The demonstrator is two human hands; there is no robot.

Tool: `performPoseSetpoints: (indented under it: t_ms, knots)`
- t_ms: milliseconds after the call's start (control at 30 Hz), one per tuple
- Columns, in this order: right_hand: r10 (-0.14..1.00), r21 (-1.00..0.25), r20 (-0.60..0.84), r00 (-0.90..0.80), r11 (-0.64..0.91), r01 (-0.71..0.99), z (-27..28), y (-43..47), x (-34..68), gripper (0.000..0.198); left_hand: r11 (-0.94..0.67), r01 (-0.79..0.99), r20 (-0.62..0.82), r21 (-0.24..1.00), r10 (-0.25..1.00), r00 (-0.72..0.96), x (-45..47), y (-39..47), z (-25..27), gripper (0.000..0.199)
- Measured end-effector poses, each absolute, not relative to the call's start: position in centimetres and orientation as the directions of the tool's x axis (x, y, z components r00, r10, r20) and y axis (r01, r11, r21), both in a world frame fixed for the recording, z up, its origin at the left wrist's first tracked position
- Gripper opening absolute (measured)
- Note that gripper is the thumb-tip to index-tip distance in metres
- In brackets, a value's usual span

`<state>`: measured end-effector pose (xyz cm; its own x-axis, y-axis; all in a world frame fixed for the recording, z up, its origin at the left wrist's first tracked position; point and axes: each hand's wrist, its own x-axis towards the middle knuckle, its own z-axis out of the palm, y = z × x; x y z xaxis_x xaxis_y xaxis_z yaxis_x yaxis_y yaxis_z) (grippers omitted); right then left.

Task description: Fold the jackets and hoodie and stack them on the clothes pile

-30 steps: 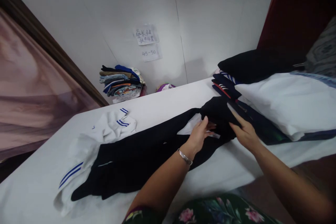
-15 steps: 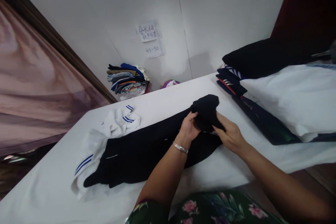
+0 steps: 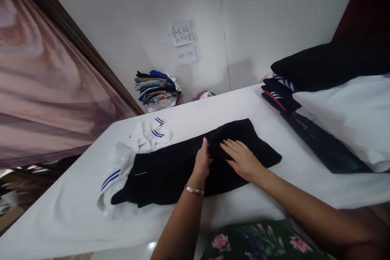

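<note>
A black garment lies folded into a long strip across the white table, with a small white mark near its left end. My left hand, wearing a silver bracelet, is at the garment's middle; its thumb points up and its fingers curl into the cloth, partly hidden. Flat on the garment's right part rests my right hand, fingers stretched out. A white garment with blue stripes lies crumpled at the left, partly under the black one.
At the right, a pile holds a black garment, a white garment and navy ones. Folded clothes are stacked beyond the table's far edge. Paper notes hang on the wall; a pink curtain is at left.
The black garment's right end, lifted and bunched between both hands before, now lies spread on the table. My right hand has let go and flattened; my left hand has moved left along the cloth.
</note>
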<state>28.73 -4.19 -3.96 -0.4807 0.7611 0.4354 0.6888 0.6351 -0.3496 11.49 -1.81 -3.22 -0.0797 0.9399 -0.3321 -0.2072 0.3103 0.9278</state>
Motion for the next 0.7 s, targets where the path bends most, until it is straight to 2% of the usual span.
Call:
performPoseSetpoints:
  t_ms: [67,167,267,400,500,567,633,700]
  knots:
    - [0.763,-0.338,0.439,-0.474,0.63,0.7,-3.7,-4.1,28.2,0.054,0.338,-0.228,-0.342,0.913,0.939,0.024,11.5,-2.0,-2.1,0.057]
    - [0.766,-0.31,0.433,-0.475,0.622,0.719,-3.8,-4.2,26.8,0.053,0.231,-0.251,-0.221,0.94,0.973,0.065,11.6,-1.8,-1.1,0.045]
    - [0.745,-0.281,0.419,-0.519,0.65,0.706,-3.6,-4.6,26.0,0.056,0.13,-0.307,-0.157,0.943,0.986,-0.064,11.3,-1.2,-1.1,0.035]
    - [0.67,-0.22,0.46,-0.583,0.722,0.656,-2.6,-5.1,28.0,0.051,0.19,-0.292,-0.26,0.937,0.939,-0.223,9.6,-0.6,-1.9,0.021]
    - [0.725,-0.204,0.495,-0.48,0.633,0.746,-3.4,-4.8,31.0,0.048,0.257,-0.071,-0.267,0.964,0.936,-0.23,8.0,-0.8,-2.7,0.027]
    - [0.802,-0.2,0.426,-0.418,0.535,0.821,-5.3,-4.4,32.6,0.048,0.191,0.218,-0.135,0.957,0.959,-0.25,7.3,-1.1,-3.0,0.028]
    - [0.855,-0.186,0.322,-0.405,0.477,0.859,-7.6,-4.3,33.7,0.049,0.121,0.502,0.028,0.856,0.96,-0.28,7.0,-1.5,-3.0,0.026]
    - [0.87,-0.182,0.264,-0.416,0.469,0.864,-9.4,-4.3,34.1,0.049,0.126,0.649,0.113,0.75,0.943,-0.313,6.9,-1.7,-2.9,0.031]
